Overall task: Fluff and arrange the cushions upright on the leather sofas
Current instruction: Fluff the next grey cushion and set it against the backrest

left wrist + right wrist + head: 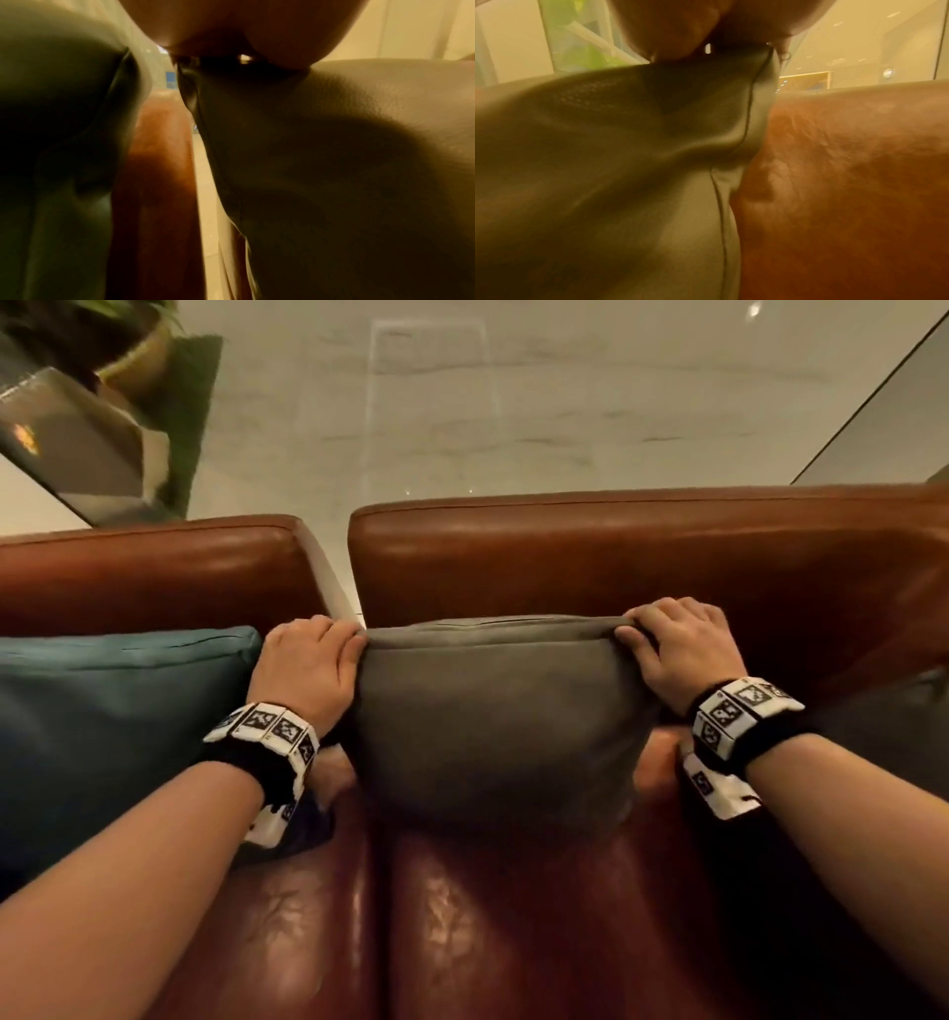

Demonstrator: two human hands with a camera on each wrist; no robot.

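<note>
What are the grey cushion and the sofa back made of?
Grey cushion: looks like matte, soft leather or faux leather; fine grain and a stitched seam show in the right wrist view. Sofa back: glossy brown leather, with sheen and creases. Real or synthetic cannot be told.

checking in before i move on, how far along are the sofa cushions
Looks done: the teal cushion stands upright against the left brown leather sofa. In hand: the left hand and right hand pinch the top corners of the grey cushion, holding it upright in front of the right sofa backrest. Left: letting go of it so it stands alone; other cushions are out of view.
</note>
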